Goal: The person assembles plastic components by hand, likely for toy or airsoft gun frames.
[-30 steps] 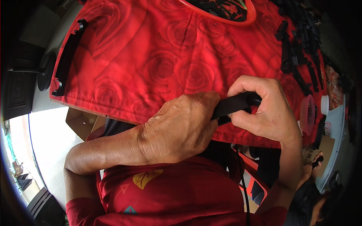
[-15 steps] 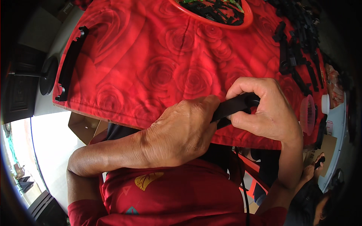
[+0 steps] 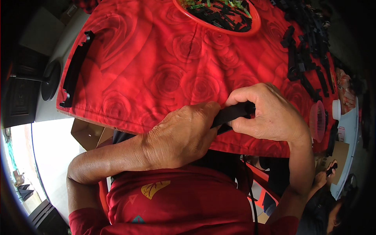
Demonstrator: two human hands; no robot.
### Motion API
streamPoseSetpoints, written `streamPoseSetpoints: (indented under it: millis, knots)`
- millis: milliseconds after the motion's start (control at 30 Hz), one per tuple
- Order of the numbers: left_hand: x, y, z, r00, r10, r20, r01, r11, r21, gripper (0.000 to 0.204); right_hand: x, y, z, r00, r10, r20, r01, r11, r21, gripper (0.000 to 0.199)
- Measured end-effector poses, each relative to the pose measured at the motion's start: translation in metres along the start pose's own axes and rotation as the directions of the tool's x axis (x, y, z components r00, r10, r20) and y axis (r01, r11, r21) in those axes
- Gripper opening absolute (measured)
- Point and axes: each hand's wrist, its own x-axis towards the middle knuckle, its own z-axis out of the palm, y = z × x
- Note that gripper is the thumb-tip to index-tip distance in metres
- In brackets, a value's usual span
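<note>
A long black plastic part (image 3: 231, 114) is held between my two hands, over the near edge of the red rose-patterned tablecloth (image 3: 164, 84). My left hand (image 3: 184, 135) wraps round its left portion and hides that end. At the other end, the thumb and fingers of my right hand (image 3: 270, 113) pinch it, covering part of a notch or hook there. A similar long black part (image 3: 76, 70), with hooked ends, lies along the table's left edge.
A red bowl (image 3: 254, 29) of small black and green pieces stands at the far side. Several black parts (image 3: 309, 58) pile up at the right, near a pink basket (image 3: 319, 121) and a white round lid (image 3: 336, 109). Another person's hands (image 3: 327, 176) hold something black at lower right.
Both hands and the black part have shifted slightly left. My right fingers have closed further over the notched end.
</note>
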Motion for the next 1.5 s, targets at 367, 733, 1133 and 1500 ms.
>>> streamPoseSetpoints:
  millis: [367,733,1133,1500]
  knots:
    - [0.009,-0.001,-0.001,0.996,-0.086,0.023,0.087,0.996,-0.013,0.013,0.007,0.009,-0.001,0.990,0.129,0.052,-0.131,0.991,0.035,0.022]
    - [0.009,0.024,0.001,0.989,-0.139,-0.048,0.107,0.903,-0.416,0.016,-0.011,0.001,0.034,0.852,0.098,-0.515,0.278,0.749,0.601,0.058]
    - [-0.019,0.001,0.000,0.895,0.338,-0.291,-0.302,0.939,0.162,0.053,-0.007,0.023,0.070,0.879,0.103,-0.466,0.222,0.776,0.591,0.056]
    - [-0.005,-0.003,-0.013,0.889,0.449,-0.092,-0.340,0.779,0.526,0.018,0.007,0.023,0.086,0.903,0.117,-0.414,0.134,0.838,0.529,0.055]
